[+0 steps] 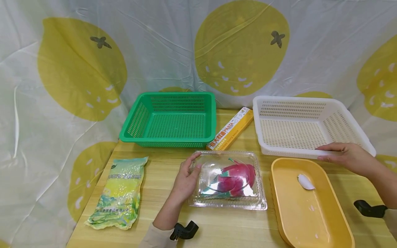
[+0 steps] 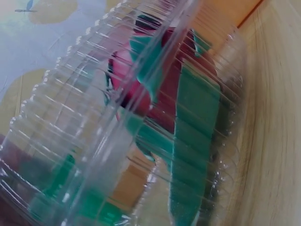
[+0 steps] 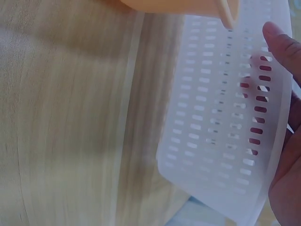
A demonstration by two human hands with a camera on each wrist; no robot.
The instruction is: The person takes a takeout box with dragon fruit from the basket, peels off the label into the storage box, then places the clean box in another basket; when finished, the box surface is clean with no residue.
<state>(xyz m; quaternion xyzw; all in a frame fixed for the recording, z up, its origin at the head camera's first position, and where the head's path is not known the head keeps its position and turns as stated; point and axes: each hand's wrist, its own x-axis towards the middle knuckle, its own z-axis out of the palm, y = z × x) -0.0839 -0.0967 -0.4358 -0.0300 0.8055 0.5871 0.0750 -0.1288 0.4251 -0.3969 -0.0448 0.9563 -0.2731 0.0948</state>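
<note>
My left hand [image 1: 186, 179] grips the left edge of a clear plastic clamshell box [image 1: 229, 203], thumb near the top corner. Through its lid shows a pink piece with green tips [image 1: 237, 177], like a dragon fruit. The left wrist view has the box's ribbed side [image 2: 108, 136] up close, with wood beyond it. At the right, my right hand [image 1: 350, 156] pinches the front rim of a white slotted plastic basket [image 1: 288, 150]. In the right wrist view the thumb [image 3: 284, 49] lies outside the basket wall, and fingers show through the slots.
A green basket [image 1: 167, 140] stands at the back left, with a yellow pasta box [image 1: 234, 132] between the two baskets. An orange tray [image 1: 310, 213] holding a small white piece [image 1: 305, 182] sits at front right. A green-yellow food packet [image 1: 119, 193] lies left on the wooden table [image 1: 164, 172].
</note>
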